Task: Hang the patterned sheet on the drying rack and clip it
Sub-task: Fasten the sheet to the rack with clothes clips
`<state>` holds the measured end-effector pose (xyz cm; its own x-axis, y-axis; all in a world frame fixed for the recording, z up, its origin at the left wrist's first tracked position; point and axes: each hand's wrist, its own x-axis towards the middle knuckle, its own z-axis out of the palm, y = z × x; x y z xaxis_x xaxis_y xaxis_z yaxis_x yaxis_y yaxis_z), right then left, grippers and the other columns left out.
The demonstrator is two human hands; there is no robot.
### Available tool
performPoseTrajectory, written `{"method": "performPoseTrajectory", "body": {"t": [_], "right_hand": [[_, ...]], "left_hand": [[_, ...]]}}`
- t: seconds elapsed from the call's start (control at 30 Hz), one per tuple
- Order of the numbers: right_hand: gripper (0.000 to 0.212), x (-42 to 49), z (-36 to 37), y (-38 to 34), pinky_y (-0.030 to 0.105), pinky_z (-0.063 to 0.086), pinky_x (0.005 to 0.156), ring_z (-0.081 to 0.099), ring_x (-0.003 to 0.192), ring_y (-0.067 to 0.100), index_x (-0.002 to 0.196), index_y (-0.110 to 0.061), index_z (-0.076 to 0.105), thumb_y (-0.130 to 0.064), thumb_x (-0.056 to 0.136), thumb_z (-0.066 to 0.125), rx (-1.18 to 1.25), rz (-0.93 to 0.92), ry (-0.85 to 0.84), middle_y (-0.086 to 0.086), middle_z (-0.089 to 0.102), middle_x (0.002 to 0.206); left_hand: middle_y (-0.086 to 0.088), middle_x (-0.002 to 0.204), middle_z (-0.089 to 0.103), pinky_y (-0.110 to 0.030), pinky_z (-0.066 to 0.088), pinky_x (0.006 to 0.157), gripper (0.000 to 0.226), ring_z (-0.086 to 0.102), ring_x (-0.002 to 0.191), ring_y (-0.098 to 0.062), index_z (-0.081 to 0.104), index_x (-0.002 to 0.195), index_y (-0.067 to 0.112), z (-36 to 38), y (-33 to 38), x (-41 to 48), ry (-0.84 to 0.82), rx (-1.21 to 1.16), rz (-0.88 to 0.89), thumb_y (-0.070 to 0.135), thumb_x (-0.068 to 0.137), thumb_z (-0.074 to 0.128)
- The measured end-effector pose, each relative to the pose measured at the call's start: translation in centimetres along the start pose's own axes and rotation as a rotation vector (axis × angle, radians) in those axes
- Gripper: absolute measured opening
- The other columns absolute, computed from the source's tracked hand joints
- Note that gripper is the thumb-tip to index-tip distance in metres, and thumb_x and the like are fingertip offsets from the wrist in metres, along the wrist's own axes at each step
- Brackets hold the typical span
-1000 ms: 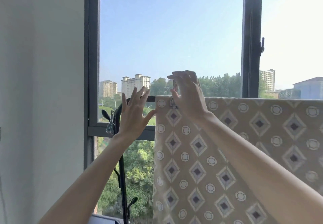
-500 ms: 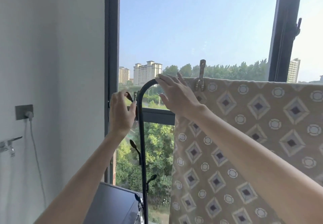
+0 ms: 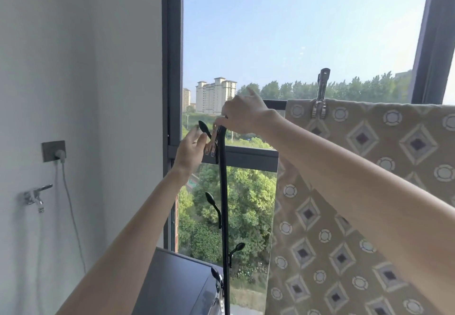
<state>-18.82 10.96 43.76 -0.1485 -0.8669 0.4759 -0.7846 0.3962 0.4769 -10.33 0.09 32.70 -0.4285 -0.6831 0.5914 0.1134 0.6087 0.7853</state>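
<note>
The beige patterned sheet (image 3: 364, 191) hangs over the black drying rack's top bar (image 3: 275, 104). A metal clip (image 3: 320, 94) stands upright on the sheet's top edge near its left corner. Spare metal clips (image 3: 212, 143) hang by the top hook of the rack's upright post (image 3: 223, 204). My right hand (image 3: 242, 115) reaches across the post, its fingertips pinched on the top of the spare clips. Just left of them is my left hand (image 3: 191, 149), fingers apart and touching their lower end.
A dark window frame (image 3: 172, 68) runs behind the post. Black hooks (image 3: 213, 205) stick out from the post lower down. A dark appliance top (image 3: 182, 287) sits below. On the left wall are a socket with a plug (image 3: 54, 151) and a tap (image 3: 37, 196).
My view has swung left. My right hand left the sheet's corner and moved left to the spare clips on the post. My left hand stayed by the hook.
</note>
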Motion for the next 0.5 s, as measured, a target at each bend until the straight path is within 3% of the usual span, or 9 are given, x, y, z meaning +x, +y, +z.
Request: {"method": "performPoseTrajectory", "body": {"t": [0.07,0.1,0.13,0.27,0.37,0.43,0.5], "right_hand": [[0.048,0.9,-0.5,-0.4,0.051,0.025,0.108,0.044,0.060,0.013,0.062,-0.017,0.037,-0.047,0.100,0.031,-0.003,-0.033,-0.079,-0.003,0.045,0.063],[0.048,1.4,-0.5,-0.5,0.043,0.037,0.096,0.040,0.057,0.012,0.063,-0.016,0.036,-0.046,0.100,0.032,0.012,-0.036,-0.102,-0.003,0.042,0.063],[0.046,1.9,-0.3,-0.6,0.035,0.041,0.081,0.037,0.056,0.011,0.063,-0.016,0.036,-0.044,0.100,0.034,0.034,-0.032,-0.119,-0.003,0.041,0.063],[0.040,3.5,-0.5,-1.0,0.025,0.031,0.059,0.032,0.055,0.012,0.065,-0.016,0.037,-0.035,0.099,0.045,0.079,-0.014,-0.231,-0.003,0.037,0.065],[0.041,4.6,-1.0,-1.2,0.026,0.039,0.066,0.039,0.060,0.013,0.068,-0.012,0.039,-0.038,0.098,0.046,0.112,0.014,-0.342,-0.003,0.042,0.071],[0.037,5.2,-1.1,-1.4,0.032,0.046,0.081,0.052,0.076,0.018,0.082,-0.008,0.048,-0.041,0.098,0.044,0.128,0.011,-0.407,-0.001,0.050,0.086],[0.033,5.4,-1.1,-1.6,0.034,0.051,0.085,0.064,0.087,0.020,0.100,-0.007,0.058,-0.037,0.097,0.048,0.207,0.008,-0.461,-0.001,0.059,0.097]], "left_hand": [[-0.005,0.140,0.047,-0.031,0.034,0.108,0.051,0.043,0.130,-0.019,0.031,0.144,0.011,-0.1,0.2,0.8,0.029,-0.017,0.013,0.029,0.098,0.042],[-0.006,0.137,0.050,-0.033,0.037,0.107,0.048,0.047,0.127,-0.019,0.036,0.142,0.010,-0.2,0.1,1.2,0.048,-0.034,0.020,0.028,0.098,0.044],[-0.007,0.134,0.054,-0.036,0.041,0.105,0.046,0.051,0.123,-0.020,0.042,0.139,0.009,-0.4,-0.1,1.6,0.064,-0.056,0.025,0.027,0.097,0.046],[-0.007,0.117,0.065,-0.032,0.047,0.098,0.038,0.061,0.108,-0.020,0.056,0.127,0.009,-1.5,-0.4,2.8,0.078,-0.096,0.028,0.023,0.091,0.057],[-0.004,0.109,0.068,-0.012,0.046,0.082,0.034,0.062,0.101,-0.013,0.061,0.121,0.010,-1.7,-0.5,3.2,0.081,-0.068,0.071,0.022,0.089,0.061],[-0.003,0.106,0.068,-0.003,0.045,0.071,0.032,0.061,0.097,-0.010,0.063,0.119,0.010,-1.6,-0.6,3.3,0.096,-0.062,0.094,0.021,0.088,0.062],[-0.002,0.104,0.068,0.001,0.044,0.067,0.030,0.061,0.094,-0.009,0.064,0.117,0.011,-1.6,-0.7,3.4,0.102,-0.077,0.099,0.020,0.088,0.062]]}}
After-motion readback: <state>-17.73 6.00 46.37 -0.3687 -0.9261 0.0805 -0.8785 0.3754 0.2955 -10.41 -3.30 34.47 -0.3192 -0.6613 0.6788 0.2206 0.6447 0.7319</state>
